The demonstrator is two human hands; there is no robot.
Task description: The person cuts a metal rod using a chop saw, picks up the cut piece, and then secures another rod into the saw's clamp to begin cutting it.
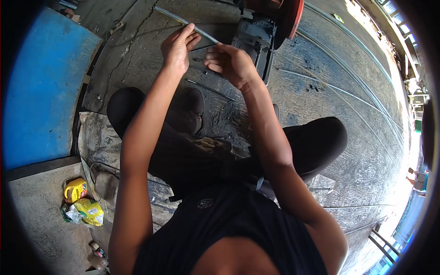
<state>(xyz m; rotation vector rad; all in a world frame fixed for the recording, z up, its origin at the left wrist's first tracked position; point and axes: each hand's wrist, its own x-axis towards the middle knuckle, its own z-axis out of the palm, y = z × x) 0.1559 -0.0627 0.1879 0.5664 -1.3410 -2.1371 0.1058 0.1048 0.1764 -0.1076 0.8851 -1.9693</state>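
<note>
A short, shiny metal rod is held up in front of me, slanting from upper left to lower right. My left hand has it near the middle, between the thumb and the fingers. At its lower right end, my right hand pinches the tip with the thumb side, the other fingers loosely curled. Just past my right hand stands a cut-off saw with a red guard and a dark metal base. Another thin dark rod lies on the floor below my hands.
Long thin metal rods run along the rough concrete floor at right. A blue panel stands at left. A yellow container and a yellow packet lie at lower left. Part of another person shows at the far right edge.
</note>
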